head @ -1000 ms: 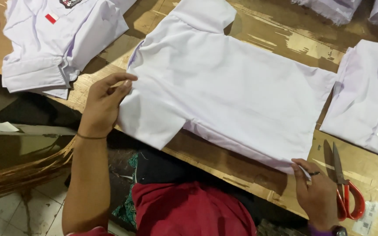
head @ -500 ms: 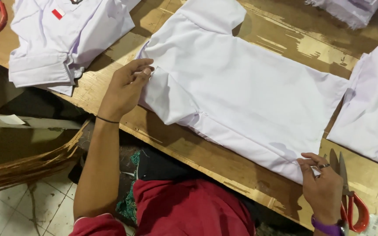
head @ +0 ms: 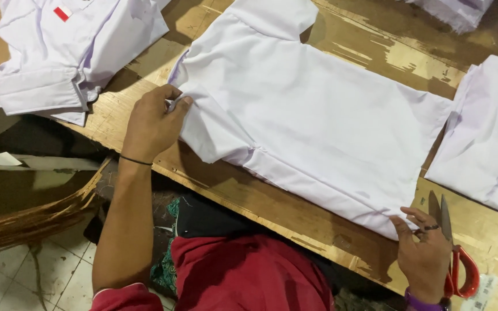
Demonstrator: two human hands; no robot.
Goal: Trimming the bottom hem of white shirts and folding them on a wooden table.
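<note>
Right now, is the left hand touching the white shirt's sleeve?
Touching. The head view shows the left hand pinching the sleeve edge of the white shirt between thumb and fingers, with no gap.

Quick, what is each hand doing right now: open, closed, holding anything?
Left hand: closed, pinching the sleeve of the white shirt.
Right hand: fingers on the shirt's bottom corner; whether it grips cannot be told. Red-handled scissors lie beside it.

The shirt [head: 318,121] is plain white, and the wooden table [head: 410,57] is brown. The scissors [head: 459,265] have red handles, and the folded shirt [head: 70,52] carries a small red-and-white patch.
</note>
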